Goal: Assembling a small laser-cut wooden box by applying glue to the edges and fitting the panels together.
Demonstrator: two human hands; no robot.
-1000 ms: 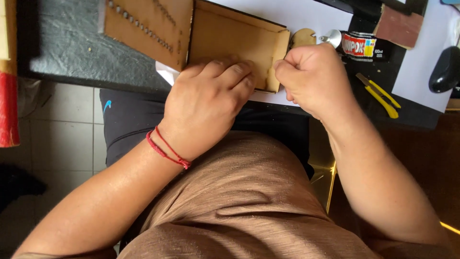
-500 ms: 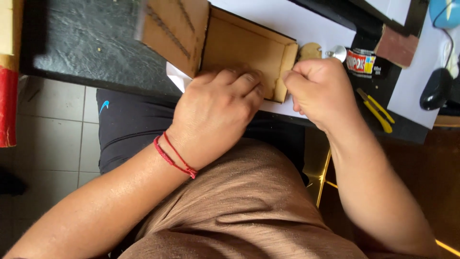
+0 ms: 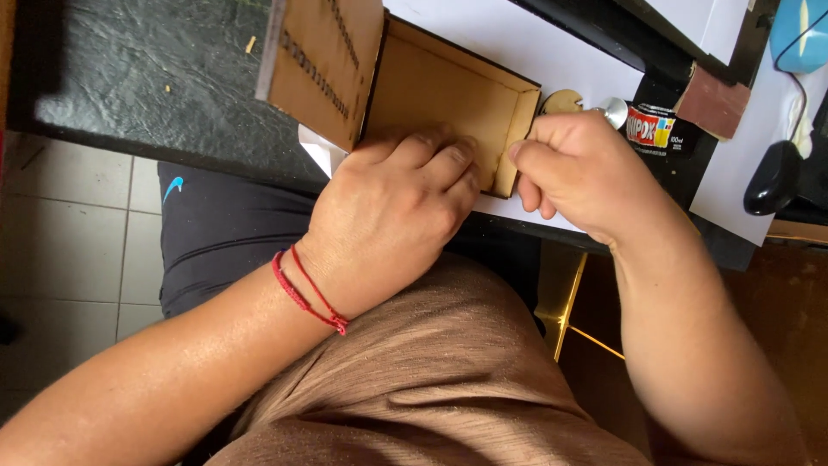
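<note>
So the left hand's fingers (image 3: 444, 160) are lying flat and together along the near wall of a small wooden box (image 3: 440, 95), pressing down on its top edge rather than wrapping around anything. The left hand (image 3: 392, 211) sits right at the counter's near edge, with a couple of thin red string bracelets (image 3: 309, 292) on the wrist.

The right hand (image 3: 580, 173) is curled into a loose fist just beside the box's right-hand corner. Its fingers (image 3: 530, 155) are pinched against the end of the short side wall there, thumb tip touching the wood. Whether there's something small tucked inside that fist, can't tell from this angle.

The box itself is open-topped, plain light-brown plywood, sitting on a white sheet of paper (image 3: 517, 43) at the front of the counter (image 3: 129, 78). A flat wooden panel (image 3: 323, 65) with rows of little slots cut in it stands tilted up against the box's left side, touching it.

Past the right hand there's a small round wooden piece (image 3: 561, 101) peeking out, and just beside it a tube of glue (image 3: 647, 125) with a silver cap lying on its side. A brownish sanding block (image 3: 714, 102) sits near the tube. Further right, a black computer mouse (image 3: 772, 177) rests on another white sheet. The counter's left part is dark and marbled, with tiny wood chips scattered on it. The person is sitting, brown shirt and dark shorts showing, tiled floor (image 3: 69, 224) below on the left.
</note>
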